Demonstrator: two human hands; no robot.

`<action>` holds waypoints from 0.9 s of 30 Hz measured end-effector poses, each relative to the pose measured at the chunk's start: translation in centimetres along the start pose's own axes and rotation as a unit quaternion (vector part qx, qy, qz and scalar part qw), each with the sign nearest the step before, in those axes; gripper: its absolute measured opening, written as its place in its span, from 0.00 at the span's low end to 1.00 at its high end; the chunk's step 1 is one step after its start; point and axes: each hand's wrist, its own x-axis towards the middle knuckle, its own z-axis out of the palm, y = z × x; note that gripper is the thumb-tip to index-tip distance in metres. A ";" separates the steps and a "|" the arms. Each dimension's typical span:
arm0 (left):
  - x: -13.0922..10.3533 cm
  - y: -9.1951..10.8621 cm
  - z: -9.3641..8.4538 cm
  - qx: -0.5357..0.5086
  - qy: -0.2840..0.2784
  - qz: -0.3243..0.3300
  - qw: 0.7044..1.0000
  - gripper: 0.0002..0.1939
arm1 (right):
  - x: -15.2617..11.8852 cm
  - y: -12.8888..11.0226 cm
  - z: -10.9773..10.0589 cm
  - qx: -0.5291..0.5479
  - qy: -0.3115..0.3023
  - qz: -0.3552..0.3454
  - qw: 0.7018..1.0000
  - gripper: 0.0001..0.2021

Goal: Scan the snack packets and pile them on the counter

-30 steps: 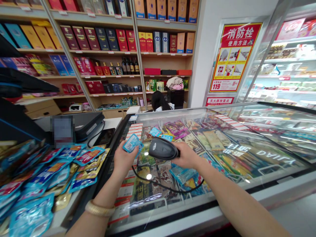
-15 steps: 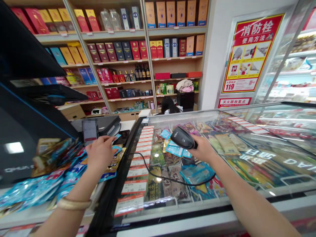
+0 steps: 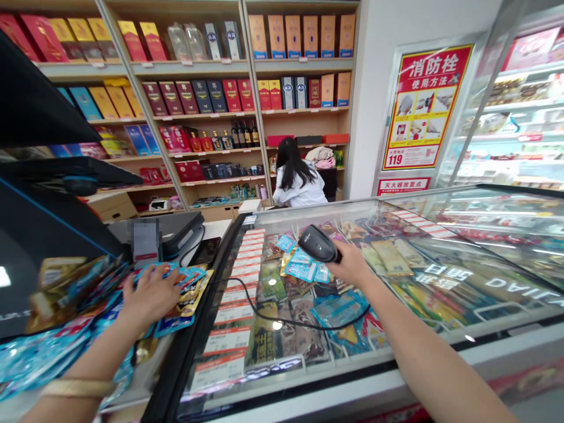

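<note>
My right hand [image 3: 350,264] grips a black handheld barcode scanner [image 3: 316,244], held over the glass top of a chest freezer [image 3: 282,346]. Its cable [image 3: 291,321] curves across the glass towards the counter. Below the scanner, several small blue packets [image 3: 304,269] lie on the glass. On the counter at left, my left hand [image 3: 152,294] rests with fingers spread over blue and gold snack packets [image 3: 189,299]. More blue packets [image 3: 39,352] and brown-gold packets [image 3: 66,288] are heaped beside that forearm.
A checkout screen [image 3: 39,100] looms at upper left. A phone-like device [image 3: 147,241] stands behind my left hand, and a dark phone [image 3: 207,251] lies near the freezer's edge. Beyond the freezer, a person [image 3: 299,179] bends before shelves of boxed bottles [image 3: 202,97].
My left hand has come down onto the packets, its fingers spreading from a pinch on a blue packet. The person behind the freezer has risen further into view. The scanner stays in my right hand.
</note>
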 end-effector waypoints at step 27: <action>5.1 27.8 10.4 -0.096 -0.265 0.220 0.934 0.30 | 0.4 0.7 0.4 0.012 0.067 0.002 0.998 0.09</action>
